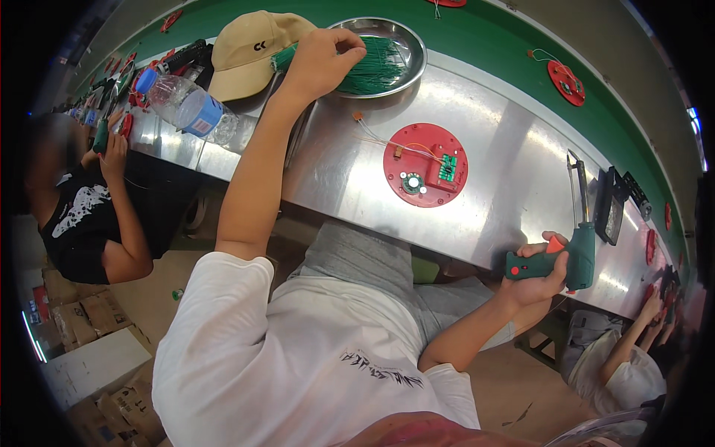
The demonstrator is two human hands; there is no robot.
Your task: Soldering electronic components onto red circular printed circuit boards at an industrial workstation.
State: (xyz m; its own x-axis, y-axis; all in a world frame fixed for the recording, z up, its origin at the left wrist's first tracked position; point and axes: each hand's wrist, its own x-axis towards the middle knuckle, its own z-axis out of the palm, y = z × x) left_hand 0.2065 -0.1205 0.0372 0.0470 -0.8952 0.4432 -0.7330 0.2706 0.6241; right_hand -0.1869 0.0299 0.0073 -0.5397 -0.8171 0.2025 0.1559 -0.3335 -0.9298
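Note:
Over a round metal bowl (419,56) filled with thin green wires (372,74), my left hand (322,63) has its thumb and fingers closed in a pinch. Whether a wire is between the fingertips cannot be made out. My right hand (540,279) grips a dark green soldering gun (583,257) by its handle, its finger at the orange trigger and its metal tip pointing away from me. Between the two hands, a round red plastic cover (402,153) lies on the metal bench, carrying a small green circuit board (447,168), a round component and thin wires ending in a connector.
Left of the bowl are a tan cap (246,56) and a clear plastic bottle (186,108) lying down with a blue lid. A black tray (612,205) stands right of the soldering gun. Another red cover (566,82) rests on the green strip behind. Other people sit at both sides.

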